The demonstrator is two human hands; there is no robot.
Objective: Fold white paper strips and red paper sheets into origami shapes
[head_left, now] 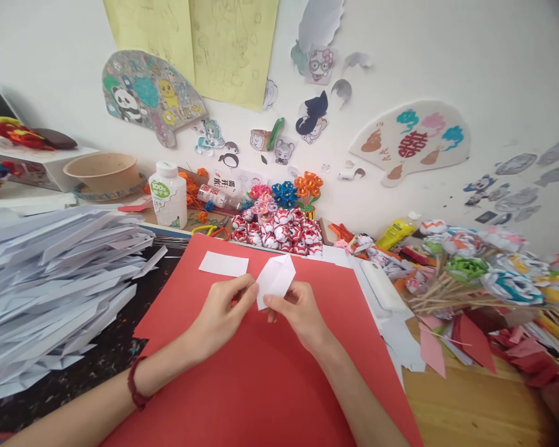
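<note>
A small piece of folded white paper, its top corners turned in to a point, is held up over a large red sheet. My right hand pinches its lower right side, with the thumb on the near face. My left hand has its thumb and forefinger pressed together at the paper's left edge. A dark red bracelet circles my left wrist. Just beyond my left hand, a white paper rectangle lies flat on the red sheet.
Heaped white paper strips lie at the left. Behind the red sheet are a white bottle and red-and-white paper flowers. To the right are a white case, more paper flowers on sticks and red paper scraps.
</note>
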